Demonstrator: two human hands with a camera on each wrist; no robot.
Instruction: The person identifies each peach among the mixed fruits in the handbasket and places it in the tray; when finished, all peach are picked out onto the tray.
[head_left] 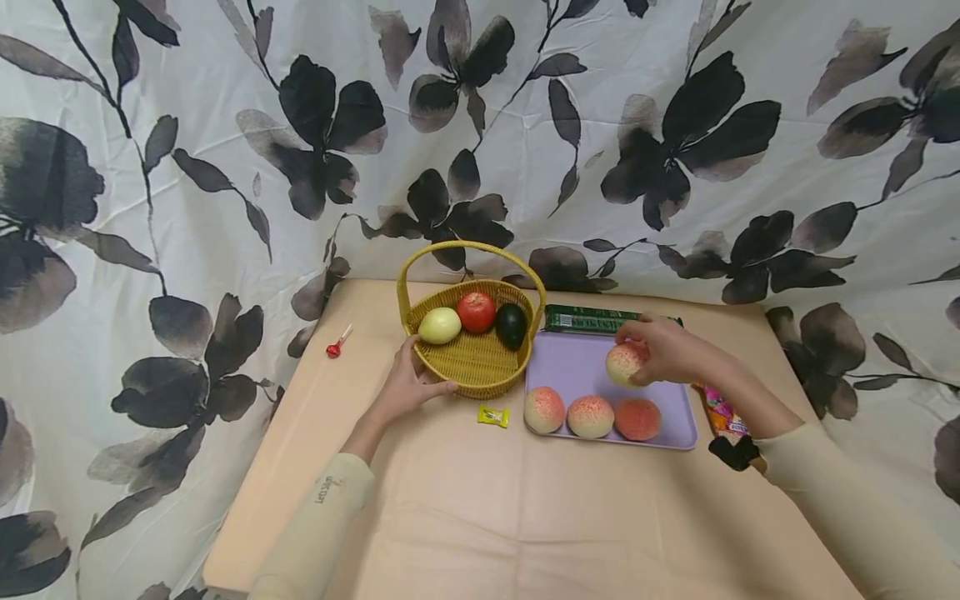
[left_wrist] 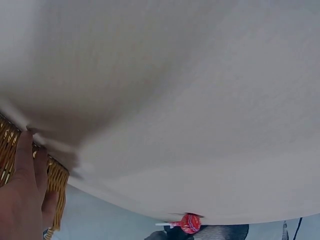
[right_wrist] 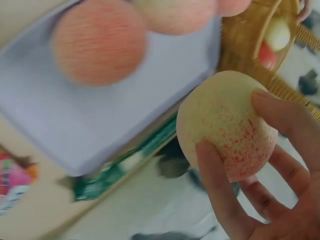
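Note:
My right hand (head_left: 672,352) grips a pale peach with red speckles (head_left: 624,367) above the back part of a lilac tray (head_left: 573,367). In the right wrist view fingers and thumb spread around that peach (right_wrist: 227,125). Three other peaches line the tray's front edge: one at the left (head_left: 543,410), one in the middle (head_left: 590,417) and a redder one (head_left: 637,419). To the left, my left hand (head_left: 408,385) rests against the side of a yellow wicker basket (head_left: 468,362), its fingers lying straight along the weave (left_wrist: 59,185) in the left wrist view.
Inside the basket sit a pale green-yellow fruit (head_left: 439,326), a red tomato-like one (head_left: 476,312) and a dark oval one (head_left: 512,325). A lollipop (head_left: 334,348), a yellow candy (head_left: 492,416), a green packet (head_left: 588,319) and a colourful packet (head_left: 723,417) lie about. A floral curtain (head_left: 555,167) hangs behind.

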